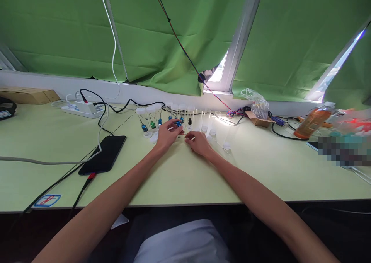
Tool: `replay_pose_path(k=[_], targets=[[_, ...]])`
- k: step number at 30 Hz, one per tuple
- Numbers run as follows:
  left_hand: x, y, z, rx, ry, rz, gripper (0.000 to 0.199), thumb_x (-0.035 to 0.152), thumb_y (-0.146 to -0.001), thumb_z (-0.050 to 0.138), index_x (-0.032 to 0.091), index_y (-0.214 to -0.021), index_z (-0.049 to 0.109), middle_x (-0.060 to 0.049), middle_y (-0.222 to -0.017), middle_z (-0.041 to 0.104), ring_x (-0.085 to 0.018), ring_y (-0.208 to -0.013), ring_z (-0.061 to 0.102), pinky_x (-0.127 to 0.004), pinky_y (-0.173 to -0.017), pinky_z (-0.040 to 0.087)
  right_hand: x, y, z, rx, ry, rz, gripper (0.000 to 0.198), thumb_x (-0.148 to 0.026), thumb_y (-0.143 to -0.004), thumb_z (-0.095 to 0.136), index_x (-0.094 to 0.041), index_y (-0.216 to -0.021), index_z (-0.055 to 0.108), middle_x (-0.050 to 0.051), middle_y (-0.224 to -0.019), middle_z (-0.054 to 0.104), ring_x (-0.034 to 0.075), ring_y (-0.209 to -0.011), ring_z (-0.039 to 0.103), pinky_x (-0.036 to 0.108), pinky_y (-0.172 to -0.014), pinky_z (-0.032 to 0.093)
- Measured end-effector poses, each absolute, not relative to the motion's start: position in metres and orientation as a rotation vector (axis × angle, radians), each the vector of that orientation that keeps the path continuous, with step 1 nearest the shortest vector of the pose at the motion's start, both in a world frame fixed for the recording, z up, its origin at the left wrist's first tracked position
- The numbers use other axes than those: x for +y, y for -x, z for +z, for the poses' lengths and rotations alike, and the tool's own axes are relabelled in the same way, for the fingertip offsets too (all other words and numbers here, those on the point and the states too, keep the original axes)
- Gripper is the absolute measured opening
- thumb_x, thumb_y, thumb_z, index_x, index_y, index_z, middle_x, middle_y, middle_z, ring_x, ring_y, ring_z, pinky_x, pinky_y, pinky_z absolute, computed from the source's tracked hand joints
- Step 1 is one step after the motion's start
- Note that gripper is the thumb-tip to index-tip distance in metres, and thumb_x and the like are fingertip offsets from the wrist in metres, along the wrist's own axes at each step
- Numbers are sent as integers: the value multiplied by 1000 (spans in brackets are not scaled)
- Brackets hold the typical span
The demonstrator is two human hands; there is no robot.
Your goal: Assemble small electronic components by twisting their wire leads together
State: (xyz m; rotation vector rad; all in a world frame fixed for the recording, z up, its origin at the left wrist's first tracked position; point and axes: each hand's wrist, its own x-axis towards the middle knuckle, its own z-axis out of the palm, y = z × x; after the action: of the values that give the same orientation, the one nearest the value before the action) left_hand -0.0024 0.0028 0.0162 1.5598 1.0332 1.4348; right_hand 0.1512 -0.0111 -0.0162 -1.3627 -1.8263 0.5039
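My left hand [167,134] is closed in a pinch around a small blue part [179,123] at the middle of the table. Close beside it, my right hand [198,142] has its fingertips pressed together at a thin, pale strand [182,135] that runs between the hands. Its far end and exact kind are too small to make out. Just behind the hands stand several clear tubes [152,118] with white ends, holding small blue, green and black parts on thin stems. Some clear tubes [206,116] to the right look unfilled. Loose white caps [213,132] lie near my right hand.
On the left lie a black phone [102,154] with a cable and a white power strip [84,109]. A cardboard box [27,96] sits at the far left. Toward the right are a small open carton [257,120] and a tilted bottle of orange liquid [313,122].
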Motion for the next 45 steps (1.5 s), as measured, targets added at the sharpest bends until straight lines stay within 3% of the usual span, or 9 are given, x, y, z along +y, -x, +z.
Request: replay_pose_path(k=[17, 26, 45], targets=[[3, 1, 11, 976, -1644, 1407, 43, 42, -68, 74, 17, -103, 67, -2, -74, 65, -21, -68, 70, -35, -72, 57, -12, -150, -16, -1789, 1367, 562, 8, -19, -80, 61, -18, -83, 68, 1, -85, 70, 12, -64, 61, 27, -67, 49], [4, 1, 7, 944, -1713, 1400, 41, 41, -72, 71, 18, -106, 67, -3, -80, 66, -19, -69, 70, -32, -69, 56, -18, -149, -13, -1741, 1348, 632, 9, -22, -82, 58, -17, -79, 65, -1, -78, 68, 7, -36, 50, 26, -56, 47], [5, 6, 20, 991, -1633, 1487, 26, 32, -65, 72, 18, -85, 63, 0, -65, 63, -14, -55, 59, -29, -58, 52, -16, -150, -14, -1821, 1351, 577, 13, -21, -83, 56, -18, -82, 68, 2, -91, 72, 8, -46, 57, 25, -65, 50]])
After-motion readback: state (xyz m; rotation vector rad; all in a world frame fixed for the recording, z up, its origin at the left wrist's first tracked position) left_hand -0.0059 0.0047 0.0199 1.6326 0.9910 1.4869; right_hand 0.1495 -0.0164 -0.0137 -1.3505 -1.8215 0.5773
